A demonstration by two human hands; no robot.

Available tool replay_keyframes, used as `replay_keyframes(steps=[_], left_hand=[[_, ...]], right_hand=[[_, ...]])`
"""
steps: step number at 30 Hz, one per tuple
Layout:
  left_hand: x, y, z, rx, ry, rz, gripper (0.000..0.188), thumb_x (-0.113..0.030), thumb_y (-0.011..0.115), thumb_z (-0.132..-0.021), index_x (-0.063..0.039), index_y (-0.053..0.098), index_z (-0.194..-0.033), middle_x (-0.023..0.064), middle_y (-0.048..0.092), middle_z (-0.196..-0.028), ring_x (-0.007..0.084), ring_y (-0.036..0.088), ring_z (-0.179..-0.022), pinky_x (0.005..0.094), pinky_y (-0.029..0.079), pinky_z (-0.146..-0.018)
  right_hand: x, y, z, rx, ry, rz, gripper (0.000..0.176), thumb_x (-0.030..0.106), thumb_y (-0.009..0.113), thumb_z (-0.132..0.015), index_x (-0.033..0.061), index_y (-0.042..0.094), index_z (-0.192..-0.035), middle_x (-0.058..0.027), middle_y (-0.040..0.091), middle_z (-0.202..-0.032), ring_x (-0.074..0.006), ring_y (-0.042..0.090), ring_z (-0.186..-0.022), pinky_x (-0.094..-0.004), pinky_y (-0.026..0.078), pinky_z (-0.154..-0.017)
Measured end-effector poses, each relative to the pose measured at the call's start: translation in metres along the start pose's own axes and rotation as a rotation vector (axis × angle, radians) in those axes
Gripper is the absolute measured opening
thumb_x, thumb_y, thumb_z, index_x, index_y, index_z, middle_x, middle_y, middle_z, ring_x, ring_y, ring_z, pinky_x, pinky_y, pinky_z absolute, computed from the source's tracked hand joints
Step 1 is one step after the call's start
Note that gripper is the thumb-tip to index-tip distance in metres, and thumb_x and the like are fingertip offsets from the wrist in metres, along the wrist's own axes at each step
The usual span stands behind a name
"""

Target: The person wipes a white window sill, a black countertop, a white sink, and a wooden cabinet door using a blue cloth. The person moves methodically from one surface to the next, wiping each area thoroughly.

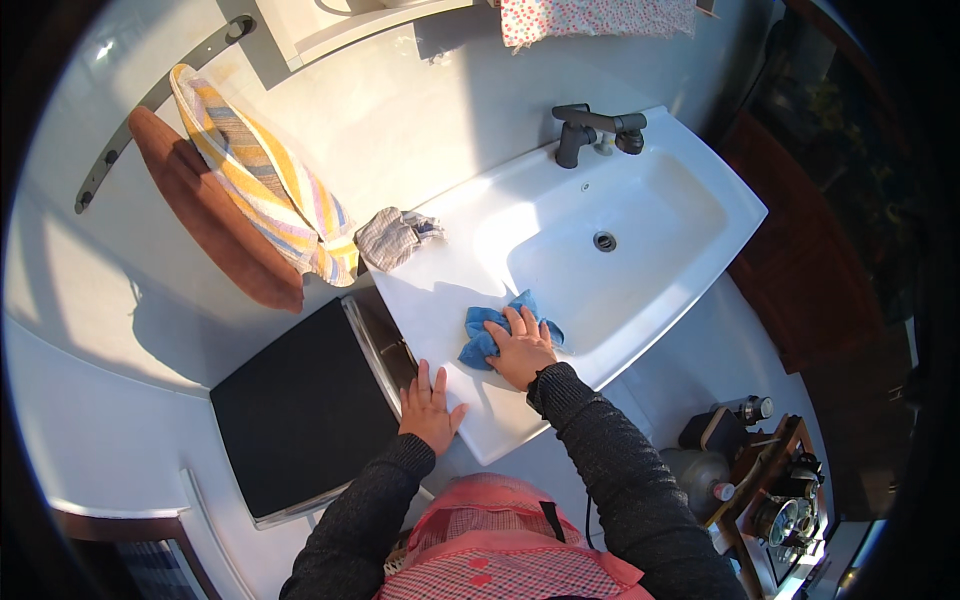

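A crumpled blue cloth (480,337) lies on the flat left part of a white washbasin (622,300), just beside the bowl. My right hand (521,349) presses down on it, fingers spread over the folds. With fingers apart and nothing in it, my left hand (431,409) rests at the basin's near left edge. A checked cloth (390,238) lies bunched on the far left corner against the wall. Over the bowl stands a dark grey faucet (574,142), with the drain (604,241) below it.
Striped (255,165) and brown towels (217,217) hang from a wall rail (150,97). A black-topped cabinet (300,412) stands left of the basin. To the lower right are a tea tray with glassware (784,517) and a large plastic bottle (697,480). A shelf (360,30) juts out above.
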State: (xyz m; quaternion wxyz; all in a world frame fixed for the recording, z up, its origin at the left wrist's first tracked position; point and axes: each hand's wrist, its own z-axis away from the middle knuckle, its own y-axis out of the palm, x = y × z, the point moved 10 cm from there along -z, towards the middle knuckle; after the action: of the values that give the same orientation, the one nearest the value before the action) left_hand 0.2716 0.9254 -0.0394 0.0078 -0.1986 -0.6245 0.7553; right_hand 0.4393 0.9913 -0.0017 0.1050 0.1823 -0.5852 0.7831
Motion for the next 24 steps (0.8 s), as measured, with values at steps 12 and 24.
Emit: replay_keyframes(steps=[12, 24], left_hand=[[0.000, 0.002, 0.000, 0.052, 0.022, 0.063, 0.082, -0.044, 0.057, -0.090, 0.000, 0.020, -0.149, 0.0268, 0.004, -0.156, 0.0424, 0.021, -0.141, 0.0562, 0.018, -0.114], [-0.003, -0.006, 0.004, 0.012, -0.018, 0.064, 0.083, -0.047, 0.062, -0.085, -0.002, 0.028, -0.147, 0.0245, 0.013, -0.155, 0.0447, 0.022, -0.139, 0.0581, 0.016, -0.113]], right_hand=[[0.003, -0.004, 0.031, -0.086, -0.085, 0.091, 0.052, 0.027, 0.062, -0.088, 0.0147, 0.049, -0.137, -0.0164, 0.034, -0.147, -0.0389, 0.026, -0.139, -0.0551, 0.024, -0.112], [0.043, 0.004, -0.009, 0.025, -0.515, 0.116, 0.049, 0.026, 0.063, -0.088, 0.0138, 0.052, -0.134, -0.0158, 0.039, -0.145, -0.0362, 0.029, -0.140, -0.0567, 0.016, -0.115]])
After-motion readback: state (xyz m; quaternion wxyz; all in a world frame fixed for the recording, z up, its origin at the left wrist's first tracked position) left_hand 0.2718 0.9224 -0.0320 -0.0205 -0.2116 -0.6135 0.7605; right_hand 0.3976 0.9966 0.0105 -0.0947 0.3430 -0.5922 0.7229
